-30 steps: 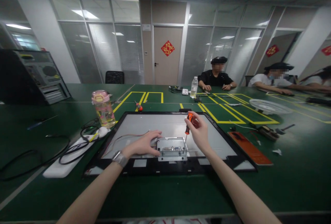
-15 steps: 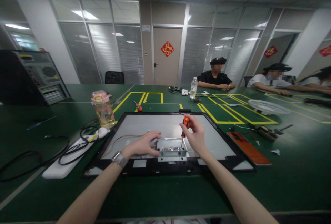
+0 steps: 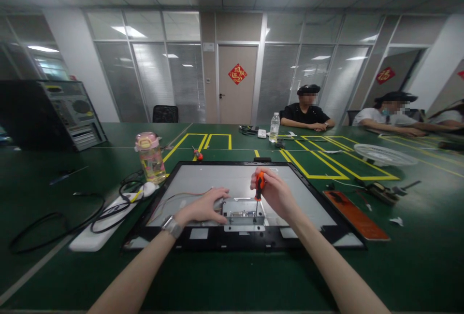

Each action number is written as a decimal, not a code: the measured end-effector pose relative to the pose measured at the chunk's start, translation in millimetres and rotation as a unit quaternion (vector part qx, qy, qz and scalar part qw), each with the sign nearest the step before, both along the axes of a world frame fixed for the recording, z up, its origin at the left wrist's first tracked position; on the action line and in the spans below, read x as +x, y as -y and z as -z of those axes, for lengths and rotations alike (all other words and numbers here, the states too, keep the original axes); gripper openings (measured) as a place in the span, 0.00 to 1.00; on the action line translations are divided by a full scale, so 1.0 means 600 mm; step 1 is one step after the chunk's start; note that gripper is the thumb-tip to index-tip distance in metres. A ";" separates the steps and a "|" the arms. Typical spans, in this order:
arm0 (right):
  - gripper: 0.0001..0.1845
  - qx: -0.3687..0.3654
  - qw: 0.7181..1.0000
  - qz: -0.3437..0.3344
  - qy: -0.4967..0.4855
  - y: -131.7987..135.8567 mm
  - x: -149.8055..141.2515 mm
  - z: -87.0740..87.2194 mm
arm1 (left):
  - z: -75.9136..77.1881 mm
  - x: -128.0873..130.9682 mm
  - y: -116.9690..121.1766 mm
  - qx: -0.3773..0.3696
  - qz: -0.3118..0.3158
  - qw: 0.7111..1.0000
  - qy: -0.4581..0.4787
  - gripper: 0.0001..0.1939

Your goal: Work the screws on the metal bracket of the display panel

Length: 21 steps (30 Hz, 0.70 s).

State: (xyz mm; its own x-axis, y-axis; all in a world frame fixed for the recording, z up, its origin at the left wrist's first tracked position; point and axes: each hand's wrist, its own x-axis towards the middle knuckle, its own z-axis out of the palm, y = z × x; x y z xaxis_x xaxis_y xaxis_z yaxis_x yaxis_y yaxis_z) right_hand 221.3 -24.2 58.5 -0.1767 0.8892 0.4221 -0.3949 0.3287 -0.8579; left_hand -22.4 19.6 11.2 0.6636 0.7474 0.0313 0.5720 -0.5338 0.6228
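A flat display panel point(image 3: 217, 174) with a black frame lies on the green table, its grey back facing up. A metal bracket box point(image 3: 242, 220) with small connectors sits near the panel's front edge. My right hand point(image 3: 277, 193) grips an orange and black screwdriver point(image 3: 259, 186), held upright, its tip down at the right part of the box. My left hand point(image 3: 205, 206), wearing a watch point(image 3: 171, 226), rests at the box's left end with thumb and fingers spread apart. Thin wires point(image 3: 170, 198) run across the panel to the left of the box.
Left of the panel are a white power strip point(image 3: 97, 227) with black cables, a pink-lidded bottle point(image 3: 149, 157) and a computer case point(image 3: 68, 111). On the right lies an orange-brown plate point(image 3: 357, 215). Behind the panel is another screwdriver point(image 3: 197, 154). People sit across the table.
The camera view has shifted slightly, so the scene sits lower and further right. My right hand's fingers have shifted around the screwdriver handle. My left hand stays at the box.
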 end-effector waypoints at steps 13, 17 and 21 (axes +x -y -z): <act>0.17 -0.027 0.998 -0.038 -0.033 0.007 -0.005 0.003 | 0.010 -0.005 -0.006 0.013 0.012 1.000 0.010 0.39; 0.20 -0.037 0.996 -0.053 -0.055 0.007 -0.010 0.004 | 0.009 -0.004 -0.006 0.010 0.011 1.000 0.009 0.39; 0.17 -0.030 0.996 -0.056 -0.055 0.013 -0.018 0.007 | 0.008 -0.002 -0.005 0.011 0.008 1.000 0.009 0.38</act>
